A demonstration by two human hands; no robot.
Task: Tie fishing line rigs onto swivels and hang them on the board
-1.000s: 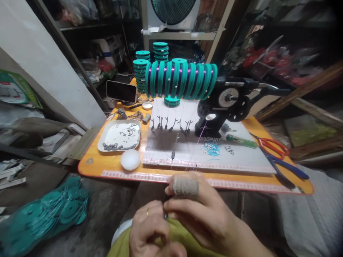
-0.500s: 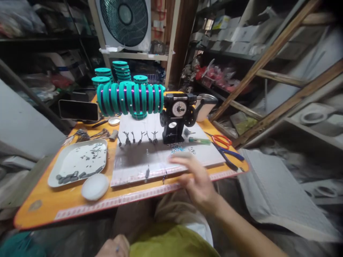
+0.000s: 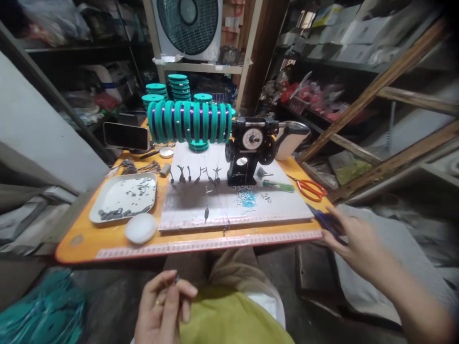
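My right hand (image 3: 353, 239) is at the table's right corner, its thumb and fingers around the blue handles of the pliers (image 3: 328, 223). The pliers' jaws point towards the white board (image 3: 287, 210). Low in front of my body, my left hand (image 3: 163, 306) is closed in a pinch. A tiny dark thing shows at its fingertips, too small to name. Beyond the hands, teal spools (image 3: 190, 122) wound with purple line sit in a row on the shaft of a black winding machine (image 3: 242, 165). Dark sinkers (image 3: 206, 213) with thin line lie on the board.
On the left stand a white tray (image 3: 96, 203) of grey pieces, a white round dish (image 3: 141, 229) and a phone (image 3: 125, 136). Orange-handled scissors (image 3: 311, 189) and a green-handled tool (image 3: 278, 185) lie to the right, near small blue and white bits (image 3: 247, 198). A measuring tape strip (image 3: 211, 244) runs along the front edge.
My right hand has moved from over the board to the right, onto the pliers. My left hand has risen further into view, fingers pinched. The whole view has shifted slightly.
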